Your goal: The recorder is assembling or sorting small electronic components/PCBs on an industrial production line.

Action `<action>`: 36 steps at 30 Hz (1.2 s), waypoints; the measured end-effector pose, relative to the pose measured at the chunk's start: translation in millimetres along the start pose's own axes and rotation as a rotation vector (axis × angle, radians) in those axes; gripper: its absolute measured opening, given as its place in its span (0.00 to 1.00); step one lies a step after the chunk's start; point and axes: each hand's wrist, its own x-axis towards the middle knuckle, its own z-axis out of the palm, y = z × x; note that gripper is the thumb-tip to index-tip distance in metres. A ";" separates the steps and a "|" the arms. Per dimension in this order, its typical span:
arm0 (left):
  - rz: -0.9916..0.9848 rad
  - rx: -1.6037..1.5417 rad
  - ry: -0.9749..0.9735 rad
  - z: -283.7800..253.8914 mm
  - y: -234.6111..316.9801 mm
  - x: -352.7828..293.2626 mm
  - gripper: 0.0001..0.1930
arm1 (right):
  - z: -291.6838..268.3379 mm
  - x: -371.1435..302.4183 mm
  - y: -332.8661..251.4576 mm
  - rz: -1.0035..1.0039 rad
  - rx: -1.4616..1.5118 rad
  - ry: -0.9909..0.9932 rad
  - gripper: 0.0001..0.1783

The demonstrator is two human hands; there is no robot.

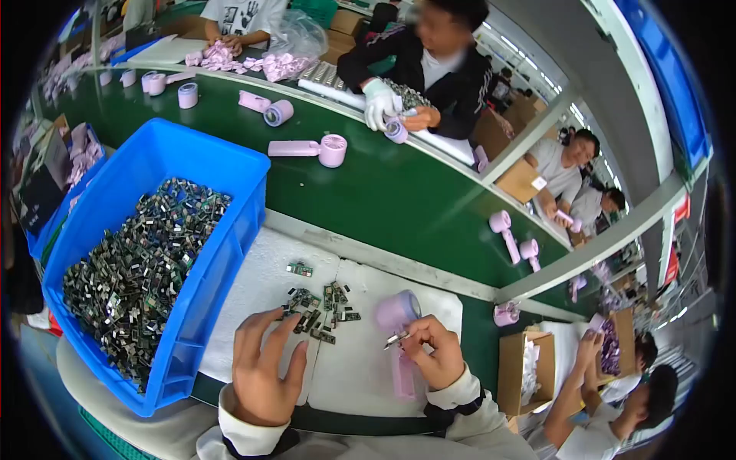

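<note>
My left hand (264,364) hangs open over the white foam sheet (245,295), fingers spread, with its fingertips at the near edge of a small heap of circuit boards (305,307). One more circuit board (299,269) lies apart, beyond the heap. My right hand (435,351) is closed, thumb against fingers, on a small silver-and-dark piece (394,340) whose kind I cannot make out. Below and beside that hand, a pink handheld fan (397,310) lies on the foam, its round head away from me and its handle toward me. The hand hides part of the fan.
A big blue bin (257,180) full of small circuit boards (146,268) stands at my left. Past the foam runs a green conveyor belt (368,201) carrying pink fans (332,151). Across it a gloved person (429,73) handles a fan part. An open carton (529,372) stands at right.
</note>
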 end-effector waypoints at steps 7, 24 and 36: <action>-0.037 0.144 0.120 -10.1 -31.6 -7.4 0.22 | -79.9 116.3 53.1 0.405 0.475 0.067 0.20; 0.061 0.062 0.206 -4.5 -44.5 -10.2 0.10 | 15.8 370.1 111.0 -0.122 -0.507 0.363 0.38; 0.121 0.083 0.197 -1.0 -46.0 -10.3 0.10 | -44.6 316.6 100.7 0.018 0.315 0.438 0.34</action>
